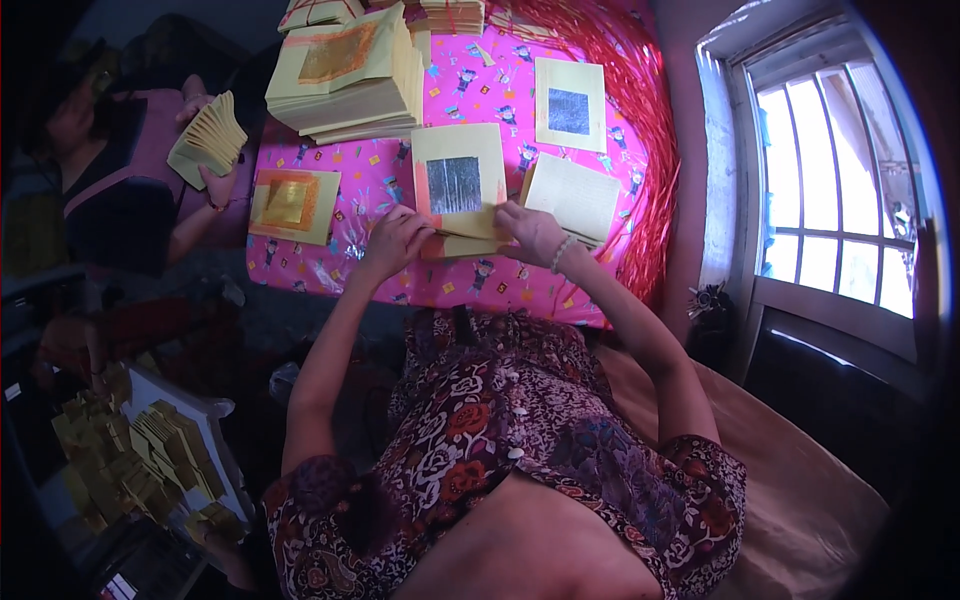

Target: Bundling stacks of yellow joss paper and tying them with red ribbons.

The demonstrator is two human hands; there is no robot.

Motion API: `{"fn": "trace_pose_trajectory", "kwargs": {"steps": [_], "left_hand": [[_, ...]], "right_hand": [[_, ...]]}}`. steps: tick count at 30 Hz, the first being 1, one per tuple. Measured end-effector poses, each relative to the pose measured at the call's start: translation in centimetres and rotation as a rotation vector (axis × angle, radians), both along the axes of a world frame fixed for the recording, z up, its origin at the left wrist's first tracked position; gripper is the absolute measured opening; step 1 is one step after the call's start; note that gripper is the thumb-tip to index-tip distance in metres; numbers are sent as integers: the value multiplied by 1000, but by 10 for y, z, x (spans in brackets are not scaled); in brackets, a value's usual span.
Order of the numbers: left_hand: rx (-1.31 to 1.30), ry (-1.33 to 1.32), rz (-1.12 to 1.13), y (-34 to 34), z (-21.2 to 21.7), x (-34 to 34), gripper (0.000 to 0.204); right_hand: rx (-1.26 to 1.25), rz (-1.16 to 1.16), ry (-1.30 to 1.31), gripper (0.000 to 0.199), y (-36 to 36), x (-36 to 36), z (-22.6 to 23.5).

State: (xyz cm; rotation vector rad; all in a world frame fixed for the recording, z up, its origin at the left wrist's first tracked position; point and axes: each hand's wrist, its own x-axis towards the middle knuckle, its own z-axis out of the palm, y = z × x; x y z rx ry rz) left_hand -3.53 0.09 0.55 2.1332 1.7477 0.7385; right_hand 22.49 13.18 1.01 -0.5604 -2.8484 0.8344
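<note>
Fingers (425, 232) of the left hand (395, 240) and right hand (530, 232) pinch the silver-foiled yellow paper stack (458, 185) on the pink tabletop (500, 285), while a tray (215, 440) holds folded gold papers (160, 450).

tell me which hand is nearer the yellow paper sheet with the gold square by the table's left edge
Left. The left hand sits just right of the yellow paper sheet with the gold square; the right hand is farther right, beyond the silver-foil sheet both hands hold.

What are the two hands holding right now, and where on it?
Both hands grip a silver-foil paper sheet at its near edge: left hand at the left corner, right hand at the right corner.
</note>
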Motion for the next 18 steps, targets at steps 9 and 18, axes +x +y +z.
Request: {"fn": "trace_pose_trajectory", "kwargs": {"steps": [9, 18], "left_hand": [[32, -49, -149, 37, -5, -23, 41], [-207, -233, 287, 74, -32, -40, 36]], "right_hand": [[-128, -66, -12, 16, 18, -6, 7], [-754, -500, 323, 24, 48, -28, -1]]}}
